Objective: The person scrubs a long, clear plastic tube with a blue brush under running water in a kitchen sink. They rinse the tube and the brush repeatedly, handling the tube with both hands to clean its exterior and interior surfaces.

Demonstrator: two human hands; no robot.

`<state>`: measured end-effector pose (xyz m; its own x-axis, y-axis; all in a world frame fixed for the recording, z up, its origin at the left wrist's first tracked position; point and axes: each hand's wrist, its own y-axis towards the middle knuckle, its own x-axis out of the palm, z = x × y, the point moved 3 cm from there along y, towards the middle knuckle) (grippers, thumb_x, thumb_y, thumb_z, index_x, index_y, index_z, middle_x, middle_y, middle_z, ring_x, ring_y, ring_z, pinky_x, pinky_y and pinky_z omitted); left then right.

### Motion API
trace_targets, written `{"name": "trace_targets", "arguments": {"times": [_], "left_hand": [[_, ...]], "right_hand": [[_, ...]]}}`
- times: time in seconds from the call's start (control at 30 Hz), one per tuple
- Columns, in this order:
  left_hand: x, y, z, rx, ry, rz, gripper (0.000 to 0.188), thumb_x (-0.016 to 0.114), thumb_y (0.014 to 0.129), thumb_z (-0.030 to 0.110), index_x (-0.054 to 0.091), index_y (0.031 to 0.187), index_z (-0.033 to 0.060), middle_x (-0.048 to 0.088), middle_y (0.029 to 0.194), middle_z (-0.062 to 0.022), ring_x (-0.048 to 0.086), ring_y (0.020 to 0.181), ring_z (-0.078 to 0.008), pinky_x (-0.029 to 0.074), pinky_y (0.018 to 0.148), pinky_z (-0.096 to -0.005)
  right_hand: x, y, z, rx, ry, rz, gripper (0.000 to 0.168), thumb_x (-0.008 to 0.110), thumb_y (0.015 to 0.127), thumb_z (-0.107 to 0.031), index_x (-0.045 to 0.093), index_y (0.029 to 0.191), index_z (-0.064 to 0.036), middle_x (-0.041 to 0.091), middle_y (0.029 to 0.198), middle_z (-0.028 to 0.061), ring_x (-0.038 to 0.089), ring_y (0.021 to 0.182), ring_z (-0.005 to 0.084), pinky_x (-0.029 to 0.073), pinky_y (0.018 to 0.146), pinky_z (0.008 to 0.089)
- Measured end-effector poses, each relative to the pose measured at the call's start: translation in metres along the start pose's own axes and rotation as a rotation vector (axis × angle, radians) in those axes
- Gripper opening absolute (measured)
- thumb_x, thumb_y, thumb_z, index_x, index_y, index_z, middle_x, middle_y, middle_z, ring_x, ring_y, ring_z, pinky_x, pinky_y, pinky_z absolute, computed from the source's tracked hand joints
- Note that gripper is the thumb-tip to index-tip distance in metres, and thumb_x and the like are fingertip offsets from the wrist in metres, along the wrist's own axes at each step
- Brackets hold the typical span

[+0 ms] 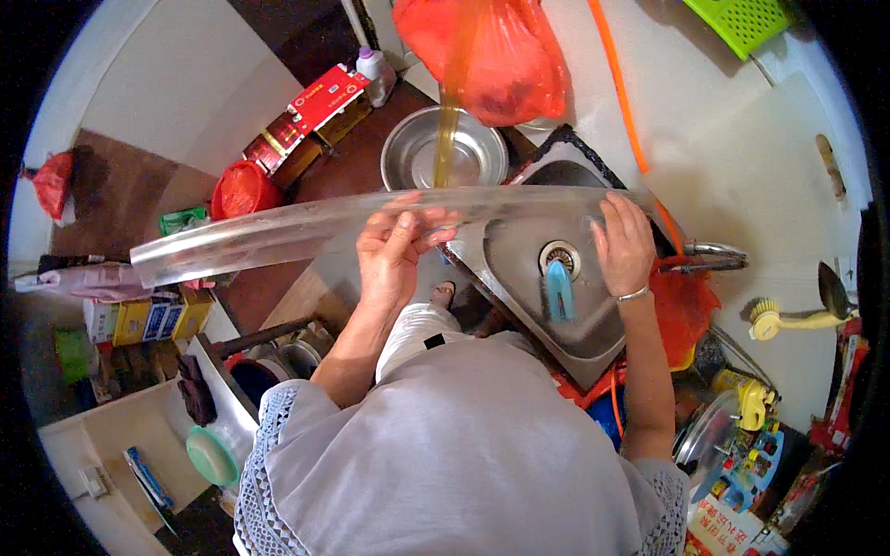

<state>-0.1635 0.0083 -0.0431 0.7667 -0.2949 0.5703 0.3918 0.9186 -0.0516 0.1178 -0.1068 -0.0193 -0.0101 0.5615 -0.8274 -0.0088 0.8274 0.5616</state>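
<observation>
A long strip of clear plastic (278,226) stretches from the left across the near end of a steel basin and over a stainless steel sink (514,278). Around its middle, thumb up, my left hand (393,247) grips it. At its right part my right hand (622,243), with a bracelet at the wrist, holds the strip over the sink, fingers on its upper edge. Inside the sink, a light blue brush-like item (559,292) lies against the drain strainer (560,254). The tap (716,256) is to the right of my right hand.
A metal basin (417,146) stands beyond the strip, below a hanging red plastic bag (500,69). An orange hose (619,90) runs down the wall to the sink. A yellow dish brush (767,321) hangs at right. Red boxes (327,97) and a red bucket (243,191) stand at left.
</observation>
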Motion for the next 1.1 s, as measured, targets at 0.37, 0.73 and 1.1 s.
{"name": "trace_targets", "arguments": {"times": [0.37,0.73,1.1], "left_hand": [[0.005,0.005,-0.021,-0.052,0.112,0.041,0.033,0.050,0.094,0.018,0.048,0.122,0.0003,0.063,0.104,-0.0186,0.062,0.099,-0.0326,0.055,0.079,-0.0416],[0.025,0.008,-0.033,-0.063,0.257,0.030,0.033,0.049,0.095,0.017,0.048,0.123,-0.0004,0.061,0.106,-0.0175,0.061,0.100,-0.0329,0.055,0.078,-0.0418],[0.007,-0.005,-0.024,0.014,0.287,0.120,0.035,0.052,0.094,0.020,0.047,0.121,-0.0009,0.062,0.105,-0.0189,0.062,0.100,-0.0331,0.056,0.075,-0.0408]], "right_hand": [[0.035,-0.161,0.036,1.007,0.388,-0.091,0.031,0.058,0.088,-0.018,0.057,0.113,0.000,0.064,0.107,0.0156,0.064,0.092,0.0275,0.049,0.081,0.0358],[0.037,-0.243,0.150,1.707,1.308,1.105,0.019,0.056,0.089,-0.016,0.056,0.101,-0.002,0.064,0.093,0.0118,0.065,0.074,0.0247,0.057,0.067,0.0396],[0.058,-0.232,0.183,1.516,0.971,0.505,0.024,0.058,0.088,-0.024,0.054,0.073,-0.007,0.055,0.059,0.0029,0.052,0.046,0.0132,0.044,0.041,0.0272]]}}
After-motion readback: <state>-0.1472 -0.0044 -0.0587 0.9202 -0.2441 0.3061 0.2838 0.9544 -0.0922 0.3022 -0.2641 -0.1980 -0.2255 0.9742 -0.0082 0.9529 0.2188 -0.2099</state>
